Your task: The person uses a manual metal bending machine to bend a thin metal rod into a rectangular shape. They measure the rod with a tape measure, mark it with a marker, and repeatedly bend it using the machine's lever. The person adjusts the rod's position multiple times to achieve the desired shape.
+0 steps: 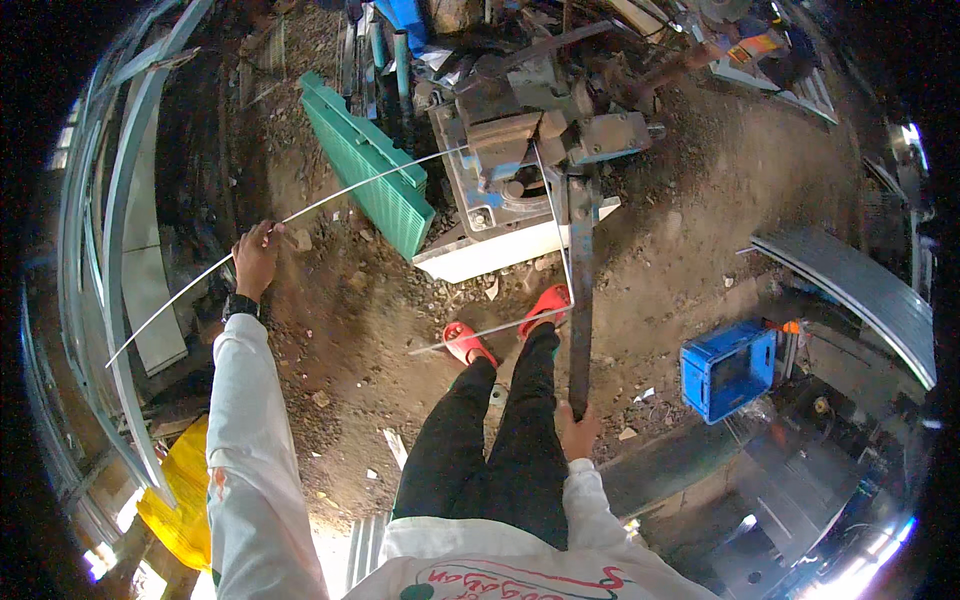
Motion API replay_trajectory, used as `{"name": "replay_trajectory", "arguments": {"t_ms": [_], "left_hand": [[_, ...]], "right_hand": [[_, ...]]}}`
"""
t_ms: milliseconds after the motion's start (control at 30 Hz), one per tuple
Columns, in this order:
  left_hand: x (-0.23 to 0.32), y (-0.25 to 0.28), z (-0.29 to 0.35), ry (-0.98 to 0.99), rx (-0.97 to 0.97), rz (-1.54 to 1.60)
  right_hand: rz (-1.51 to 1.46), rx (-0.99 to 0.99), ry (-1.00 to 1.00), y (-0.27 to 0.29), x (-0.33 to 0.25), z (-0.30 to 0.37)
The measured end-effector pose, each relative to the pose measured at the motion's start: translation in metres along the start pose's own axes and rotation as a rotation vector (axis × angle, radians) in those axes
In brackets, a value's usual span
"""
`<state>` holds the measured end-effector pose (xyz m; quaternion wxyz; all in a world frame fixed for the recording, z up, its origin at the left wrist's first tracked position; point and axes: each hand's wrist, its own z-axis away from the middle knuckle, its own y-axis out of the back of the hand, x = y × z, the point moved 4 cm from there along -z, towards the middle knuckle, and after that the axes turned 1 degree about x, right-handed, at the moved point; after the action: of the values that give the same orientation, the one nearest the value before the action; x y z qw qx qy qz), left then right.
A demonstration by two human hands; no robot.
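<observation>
A long thin metal rod [380, 178] runs from the far left into a heavy bending machine [500, 130] in front of me. My left hand [257, 258] is closed around the rod, well left of the machine. On the machine's right side a rod length [556, 222] comes back toward me, then turns at a sharp corner and ends above my shoes. A long dark steel lever [581, 290] reaches from the machine toward my body. My right hand [578, 433] is wrapped round its near end. The machine's jaws partly hide the rod where it bends.
Leaning beside the machine is a green ribbed plastic panel [365, 165]; a white board [520, 245] lies along its base. A blue crate [728, 370] stands at right, near grey metal sheeting [850, 290]. Long metal strips [122, 200] and a yellow sheet [180, 495] are at left.
</observation>
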<state>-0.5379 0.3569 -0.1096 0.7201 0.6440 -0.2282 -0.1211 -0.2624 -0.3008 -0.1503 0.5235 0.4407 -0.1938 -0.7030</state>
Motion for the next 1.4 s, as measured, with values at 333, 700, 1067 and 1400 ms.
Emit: {"name": "replay_trajectory", "arguments": {"t_ms": [333,700,1067,1400], "left_hand": [[-0.004,-0.002,-0.002,-0.031,0.042,-0.027],[-0.014,0.005,0.021,-0.053,0.131,-0.18],[0.05,-0.091,0.23,0.154,0.124,0.308],[0.238,-0.118,0.483,0.589,-0.452,0.416]], "right_hand": [[-0.038,-0.041,-0.047,-0.033,0.014,0.017],[0.138,-0.138,0.079,0.11,-0.029,-0.089],[0.291,0.014,0.271,0.197,-0.022,-0.24],[0.388,-0.098,0.281,0.25,-0.024,-0.373]]}}
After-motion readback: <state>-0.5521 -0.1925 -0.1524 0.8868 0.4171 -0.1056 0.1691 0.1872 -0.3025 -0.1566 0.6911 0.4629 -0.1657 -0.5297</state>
